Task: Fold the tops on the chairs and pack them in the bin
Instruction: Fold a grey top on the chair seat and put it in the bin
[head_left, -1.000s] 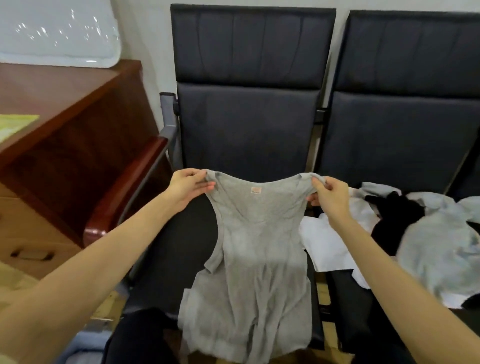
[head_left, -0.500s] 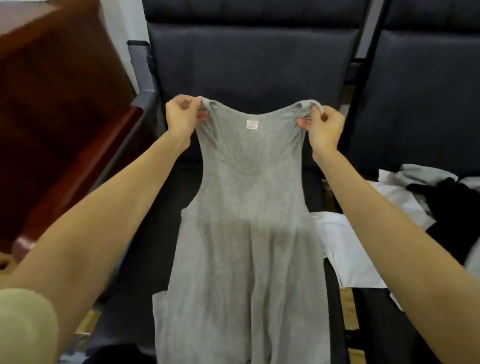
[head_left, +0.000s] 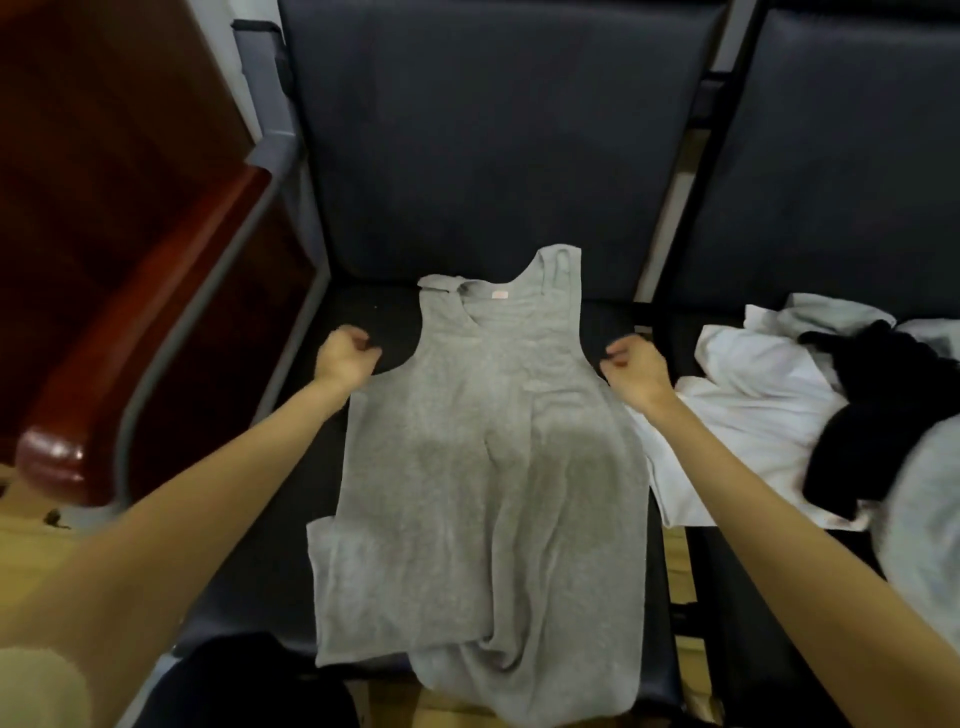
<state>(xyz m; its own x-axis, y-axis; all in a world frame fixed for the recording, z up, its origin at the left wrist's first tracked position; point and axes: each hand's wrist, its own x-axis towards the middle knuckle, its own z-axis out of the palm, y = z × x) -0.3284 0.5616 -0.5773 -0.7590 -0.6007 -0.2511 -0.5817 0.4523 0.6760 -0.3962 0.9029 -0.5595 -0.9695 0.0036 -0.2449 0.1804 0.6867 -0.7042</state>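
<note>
- a grey sleeveless knit top lies spread flat on the seat of a dark padded chair, neck toward the backrest, hem hanging over the front edge.
- the left hand is beside the top's left armhole, fingers curled, holding nothing.
- the right hand is just beside the right armhole, also curled and empty.
- a heap of white, black and pale grey clothes sits on the neighbouring seat.

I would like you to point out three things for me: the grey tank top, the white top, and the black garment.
grey tank top (head_left: 483, 457): head view, middle of its front panel.
white top (head_left: 748, 415): head view, flat part nearest the grey one.
black garment (head_left: 862, 447): head view, its lower dark bulk.
</note>
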